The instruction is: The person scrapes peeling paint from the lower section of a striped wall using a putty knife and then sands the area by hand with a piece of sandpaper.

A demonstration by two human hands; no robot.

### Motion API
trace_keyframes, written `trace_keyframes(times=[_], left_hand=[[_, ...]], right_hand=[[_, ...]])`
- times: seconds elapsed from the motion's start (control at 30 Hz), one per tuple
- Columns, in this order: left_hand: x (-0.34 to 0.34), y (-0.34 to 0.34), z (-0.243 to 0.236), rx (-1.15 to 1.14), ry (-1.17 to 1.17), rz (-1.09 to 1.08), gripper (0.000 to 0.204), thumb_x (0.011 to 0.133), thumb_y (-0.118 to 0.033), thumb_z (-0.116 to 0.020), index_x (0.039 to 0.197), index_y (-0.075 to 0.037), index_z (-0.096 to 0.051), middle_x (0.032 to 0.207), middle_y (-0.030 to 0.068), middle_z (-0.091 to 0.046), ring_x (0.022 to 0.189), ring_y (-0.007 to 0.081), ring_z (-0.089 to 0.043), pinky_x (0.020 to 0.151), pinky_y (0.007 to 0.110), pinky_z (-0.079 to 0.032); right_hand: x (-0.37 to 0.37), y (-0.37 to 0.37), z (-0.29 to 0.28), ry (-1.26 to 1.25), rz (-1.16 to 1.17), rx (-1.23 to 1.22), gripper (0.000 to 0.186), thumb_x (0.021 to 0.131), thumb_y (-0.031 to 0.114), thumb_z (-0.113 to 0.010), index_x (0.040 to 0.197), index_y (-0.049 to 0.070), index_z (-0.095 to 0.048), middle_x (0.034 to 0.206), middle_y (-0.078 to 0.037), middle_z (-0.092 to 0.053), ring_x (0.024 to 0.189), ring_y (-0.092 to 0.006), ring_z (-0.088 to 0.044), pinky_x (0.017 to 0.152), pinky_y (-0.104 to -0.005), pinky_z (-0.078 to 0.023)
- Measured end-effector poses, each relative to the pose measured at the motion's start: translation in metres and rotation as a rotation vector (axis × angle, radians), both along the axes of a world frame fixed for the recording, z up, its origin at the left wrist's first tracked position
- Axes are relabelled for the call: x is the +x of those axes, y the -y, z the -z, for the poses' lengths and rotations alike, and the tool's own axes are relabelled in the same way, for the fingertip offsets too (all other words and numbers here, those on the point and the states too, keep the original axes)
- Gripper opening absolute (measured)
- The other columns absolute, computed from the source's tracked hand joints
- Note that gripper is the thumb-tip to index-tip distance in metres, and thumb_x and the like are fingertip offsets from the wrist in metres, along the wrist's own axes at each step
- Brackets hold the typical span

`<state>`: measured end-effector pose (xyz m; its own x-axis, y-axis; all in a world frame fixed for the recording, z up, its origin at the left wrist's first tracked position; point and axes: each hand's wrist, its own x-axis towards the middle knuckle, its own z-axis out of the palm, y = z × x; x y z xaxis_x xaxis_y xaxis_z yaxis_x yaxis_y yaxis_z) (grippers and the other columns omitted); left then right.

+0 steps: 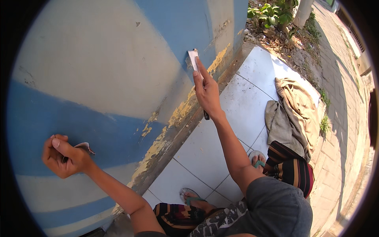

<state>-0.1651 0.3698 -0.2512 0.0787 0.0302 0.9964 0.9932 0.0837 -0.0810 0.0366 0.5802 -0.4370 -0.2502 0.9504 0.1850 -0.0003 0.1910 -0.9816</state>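
Note:
My right hand (207, 94) is closed around a scraper (193, 58), its index finger stretched along the pale flat blade. The blade's tip meets the painted wall (114, 59) on a blue stripe, beside a small chipped patch. Below my palm pokes the dark end of the handle. Further left, my left hand (65, 156) is curled shut in front of a blue band of the wall. A curled pale sheet (84, 147) with a dark edge sticks out of that hand by the wrist; most of it is hidden.
Yellowish flaking paint (183, 106) runs along the wall's foot. White floor tiles (197, 148) border it, with my sandalled feet on them. Crumpled beige and grey cloths (294, 112) lie to the right. Plants (272, 14) grow beyond the tiles, beside a brick-paved path (335, 130).

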Motion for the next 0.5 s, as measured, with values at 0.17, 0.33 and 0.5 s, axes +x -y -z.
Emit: trace_keyframes(times=[0.17, 0.33, 0.5], left_hand=[[-0.004, -0.003, 0.006, -0.002, -0.026, 0.039, 0.006, 0.093, 0.002, -0.055, 0.093, 0.008, -0.056, 0.069, 0.0117, -0.06, 0.056, 0.0145, -0.056, 0.053, 0.024, -0.048], [-0.002, -0.001, 0.003, -0.008, -0.011, 0.054, 0.006, 0.093, 0.002, -0.056, 0.093, 0.008, -0.057, 0.069, 0.0115, -0.06, 0.056, 0.0144, -0.055, 0.053, 0.025, -0.048], [0.003, -0.004, 0.0, 0.014, 0.018, 0.007, 0.007, 0.093, 0.002, -0.056, 0.093, 0.009, -0.057, 0.069, 0.0115, -0.06, 0.056, 0.0143, -0.055, 0.053, 0.024, -0.047]], right_hand=[[0.004, 0.007, 0.012, -0.03, 0.027, 0.119, 0.046, 0.103, 0.031, -0.05, 0.146, 0.013, -0.048, 0.105, -0.019, -0.071, 0.058, -0.0143, -0.049, 0.061, -0.0322, -0.045], [0.003, 0.005, 0.016, -0.043, -0.029, 0.007, 0.046, 0.103, 0.03, -0.05, 0.146, 0.013, -0.048, 0.082, -0.015, -0.069, 0.056, -0.0105, -0.046, 0.056, -0.0297, -0.043], [0.002, -0.003, 0.0, -0.062, -0.003, 0.065, 0.045, 0.103, 0.031, -0.05, 0.144, 0.012, -0.049, 0.095, -0.017, -0.069, 0.056, -0.0094, -0.044, 0.055, -0.0289, -0.042]])
